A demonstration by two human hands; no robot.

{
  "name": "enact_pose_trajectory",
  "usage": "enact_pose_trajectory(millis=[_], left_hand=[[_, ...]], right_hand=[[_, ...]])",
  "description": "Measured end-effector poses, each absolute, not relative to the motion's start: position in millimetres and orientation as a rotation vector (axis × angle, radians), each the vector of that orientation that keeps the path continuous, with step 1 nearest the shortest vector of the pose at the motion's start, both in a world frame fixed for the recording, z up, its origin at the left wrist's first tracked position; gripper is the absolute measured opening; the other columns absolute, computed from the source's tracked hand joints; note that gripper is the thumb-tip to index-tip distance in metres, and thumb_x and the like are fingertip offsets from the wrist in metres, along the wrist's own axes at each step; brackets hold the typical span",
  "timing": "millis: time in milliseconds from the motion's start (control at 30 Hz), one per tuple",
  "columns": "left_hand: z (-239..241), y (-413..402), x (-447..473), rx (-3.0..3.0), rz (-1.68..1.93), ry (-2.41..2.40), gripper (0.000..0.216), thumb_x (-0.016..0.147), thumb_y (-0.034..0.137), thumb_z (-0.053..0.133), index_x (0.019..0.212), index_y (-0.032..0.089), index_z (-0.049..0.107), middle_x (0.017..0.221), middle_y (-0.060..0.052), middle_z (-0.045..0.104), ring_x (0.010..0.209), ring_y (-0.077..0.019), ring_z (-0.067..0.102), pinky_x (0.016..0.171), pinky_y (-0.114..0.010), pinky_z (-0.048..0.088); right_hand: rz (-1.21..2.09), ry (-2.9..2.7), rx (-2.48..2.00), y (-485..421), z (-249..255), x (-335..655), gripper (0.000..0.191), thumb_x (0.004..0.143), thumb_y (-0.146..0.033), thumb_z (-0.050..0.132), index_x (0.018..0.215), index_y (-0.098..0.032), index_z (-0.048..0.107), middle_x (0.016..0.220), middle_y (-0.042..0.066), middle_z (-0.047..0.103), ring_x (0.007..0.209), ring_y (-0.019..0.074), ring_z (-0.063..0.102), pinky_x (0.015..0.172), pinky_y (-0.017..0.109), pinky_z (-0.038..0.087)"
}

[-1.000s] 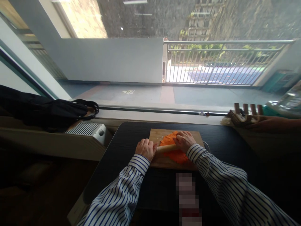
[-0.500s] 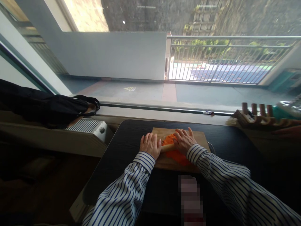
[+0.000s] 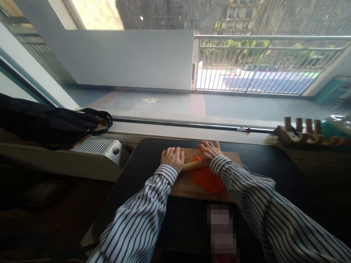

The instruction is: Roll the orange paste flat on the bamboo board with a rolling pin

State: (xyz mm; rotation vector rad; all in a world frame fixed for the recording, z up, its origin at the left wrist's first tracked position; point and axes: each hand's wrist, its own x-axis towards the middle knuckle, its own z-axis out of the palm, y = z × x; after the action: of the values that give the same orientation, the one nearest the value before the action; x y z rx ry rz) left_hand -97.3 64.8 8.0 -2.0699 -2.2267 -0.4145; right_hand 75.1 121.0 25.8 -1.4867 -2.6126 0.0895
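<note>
A wooden rolling pin point(image 3: 191, 166) lies across a flat sheet of orange dough point(image 3: 207, 179), or something like it, on a wooden board point(image 3: 181, 188). My left hand point(image 3: 172, 159) is closed over the pin's left end. Over its right end curls my right hand point(image 3: 210, 152), which hides that end. Most of the orange sheet spreads on the near side of the pin, and a small strip shows beyond it. Both palms face down with the fingers pointing away from me.
The board rests on a dark table point(image 3: 142, 175) against a window sill point(image 3: 175, 128). A black bag point(image 3: 63, 124) and a white heater point(image 3: 105, 148) are at the left. A wooden rack point(image 3: 304, 137) stands at the right. A pixelated patch covers the near table edge.
Both hands have pushed the rolling pin away from me and slightly left. More of the orange sheet now shows on the near side.
</note>
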Motion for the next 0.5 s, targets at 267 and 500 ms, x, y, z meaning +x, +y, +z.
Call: enact_pose_trajectory(millis=[267, 500], left_hand=[[-3.5, 31.5, -85.4, -2.166, -0.280, -2.231, 0.054, 0.089, 0.045, 0.022, 0.132, 0.017, 0.040, 0.139, -0.013, 0.037, 0.129, -0.0261, 0.029, 0.104, -0.051, 0.022], [3.3, 5.9, -78.6, -2.243, -0.248, -2.177, 0.058, 0.089, 0.047, 0.021, 0.135, 0.015, 0.033, 0.142, -0.014, 0.031, 0.132, -0.0261, 0.024, 0.105, -0.052, 0.019]], right_hand=[[0.046, -2.709, -1.470, 86.1, 15.9, 93.5, 0.048, 0.090, -0.038, 0.019, 0.129, -0.020, 0.041, 0.140, 0.011, 0.034, 0.130, 0.0245, 0.021, 0.102, 0.060, 0.007], [0.132, -2.787, -1.546, 60.7, 17.5, 102.4, 0.058, 0.091, -0.044, 0.010, 0.136, -0.015, 0.031, 0.146, 0.011, 0.021, 0.134, 0.0250, 0.013, 0.102, 0.061, 0.005]])
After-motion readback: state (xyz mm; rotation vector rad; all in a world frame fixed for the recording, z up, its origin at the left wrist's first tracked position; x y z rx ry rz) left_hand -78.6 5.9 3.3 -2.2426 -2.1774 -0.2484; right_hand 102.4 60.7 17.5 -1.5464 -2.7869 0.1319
